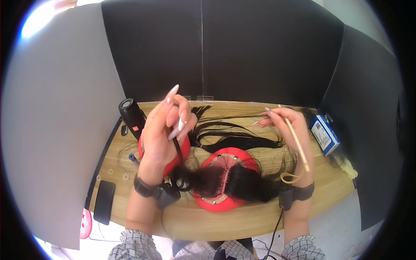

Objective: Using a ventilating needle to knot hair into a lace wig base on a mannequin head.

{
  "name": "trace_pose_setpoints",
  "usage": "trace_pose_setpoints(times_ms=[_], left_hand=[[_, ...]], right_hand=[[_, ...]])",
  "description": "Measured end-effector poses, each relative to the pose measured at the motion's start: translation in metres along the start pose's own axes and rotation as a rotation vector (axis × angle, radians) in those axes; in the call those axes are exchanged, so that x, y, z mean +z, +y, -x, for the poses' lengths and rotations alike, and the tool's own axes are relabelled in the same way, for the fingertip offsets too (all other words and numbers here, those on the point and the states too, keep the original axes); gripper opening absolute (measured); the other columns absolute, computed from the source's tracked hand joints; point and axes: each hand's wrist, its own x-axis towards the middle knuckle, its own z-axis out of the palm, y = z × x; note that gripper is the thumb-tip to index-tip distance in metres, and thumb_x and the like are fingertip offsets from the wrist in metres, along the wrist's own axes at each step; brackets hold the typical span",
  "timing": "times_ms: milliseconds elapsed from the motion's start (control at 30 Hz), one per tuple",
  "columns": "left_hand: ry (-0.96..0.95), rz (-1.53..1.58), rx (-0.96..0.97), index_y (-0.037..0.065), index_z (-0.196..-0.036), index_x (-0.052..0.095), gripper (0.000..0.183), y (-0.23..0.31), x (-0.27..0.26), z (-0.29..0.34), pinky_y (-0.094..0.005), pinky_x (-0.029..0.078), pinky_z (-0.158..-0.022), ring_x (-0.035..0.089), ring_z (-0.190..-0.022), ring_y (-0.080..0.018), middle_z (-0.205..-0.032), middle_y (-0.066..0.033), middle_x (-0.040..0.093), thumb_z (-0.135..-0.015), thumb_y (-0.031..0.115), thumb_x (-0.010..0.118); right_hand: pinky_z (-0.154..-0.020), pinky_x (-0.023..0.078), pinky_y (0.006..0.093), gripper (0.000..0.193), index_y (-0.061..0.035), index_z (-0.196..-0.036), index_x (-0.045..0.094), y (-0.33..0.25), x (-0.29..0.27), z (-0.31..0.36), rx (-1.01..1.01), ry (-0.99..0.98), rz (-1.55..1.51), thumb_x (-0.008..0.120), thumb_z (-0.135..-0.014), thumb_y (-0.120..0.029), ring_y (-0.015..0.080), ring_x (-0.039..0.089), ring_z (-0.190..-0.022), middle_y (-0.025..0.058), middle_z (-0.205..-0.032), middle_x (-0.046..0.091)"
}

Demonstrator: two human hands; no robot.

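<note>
In front of me on the table lies a red round pad (229, 206) with a metal-pinned, pale mesh piece. Black hair (253, 184) spreads to both sides of a pinkish parting across it. My left hand (167, 123) is raised at the left with fingers curled, closed on a dark lock of hair (178, 149) hanging below them. At the right, my right hand (288, 123) holds a thin tan stick (297, 143) with a loop at its lower end, fingertips pinched together. A few fine dark strands run leftward from those fingertips. The stick's upper tip is small and indistinct.
A second red pad (185, 151) sits partly behind my left hand. More black hair (247, 142) lies beyond. A black cylindrical speaker (131, 115), a dark phone-like slab (104, 201) and small rings (126, 177) are left; a blue-white box (324, 135) is right. Dark panels (260, 52) enclose the table.
</note>
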Motion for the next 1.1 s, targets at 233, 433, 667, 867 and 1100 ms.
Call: trace_pose_setpoints(times_ms=[233,433,667,867,1100], left_hand=[[0.151,-0.204,0.027,0.015,-0.062,0.035,0.039,0.011,0.004,-0.002,-0.0205,0.026,-0.040,0.034,-0.049,-0.0068,-0.069,-0.0015,0.047,-0.100,0.023,0.040],[0.194,-0.485,0.118,0.013,-0.065,0.037,0.037,0.014,0.000,-0.003,-0.0196,0.028,-0.043,0.035,-0.050,-0.0066,-0.068,-0.0009,0.046,-0.100,0.026,0.039],[0.098,-0.286,0.037,0.007,-0.069,0.049,0.038,0.008,-0.006,0.002,-0.0176,0.031,-0.047,0.043,-0.054,-0.0055,-0.076,-0.0067,0.057,-0.101,0.027,0.043],[-0.124,-0.161,-0.135,-0.001,-0.085,0.057,0.037,-0.012,0.002,0.011,-0.0198,0.032,-0.049,0.042,-0.056,-0.0052,-0.076,-0.0058,0.056,-0.103,0.027,0.040],[-0.075,-0.149,-0.167,0.006,-0.069,0.049,0.039,-0.017,0.014,0.011,-0.0196,0.034,-0.053,0.041,-0.059,-0.0054,-0.076,-0.0065,0.055,-0.102,0.026,0.041]], right_hand=[[-0.068,0.048,0.0243,0.017,0.0027,-0.095,0.069,0.012,-0.026,-0.003,-0.019,0.141,0.198,0.060,-0.092,-0.011,0.0120,0.068,-0.070,0.0088,-0.077,0.073],[-0.071,0.050,0.0287,0.016,0.0014,-0.098,0.068,0.039,-0.054,-0.005,0.039,0.187,0.398,0.062,-0.090,-0.011,0.0186,0.071,-0.079,0.0113,-0.080,0.073],[-0.077,0.053,0.0336,0.031,-0.0074,-0.116,0.067,0.017,-0.030,-0.002,0.020,0.294,0.475,0.068,-0.086,-0.016,0.0194,0.069,-0.081,0.0163,-0.100,0.071],[-0.060,0.053,0.0255,0.041,-0.0049,-0.127,0.059,-0.056,0.054,0.028,0.060,-0.364,-0.226,0.068,-0.088,-0.010,0.0082,0.063,-0.063,0.0077,-0.088,0.069],[-0.061,0.058,0.0255,0.039,-0.0007,-0.135,0.049,-0.062,0.077,0.041,0.185,-0.380,-0.587,0.054,-0.096,-0.004,0.0144,0.067,-0.071,0.0123,-0.105,0.067]])
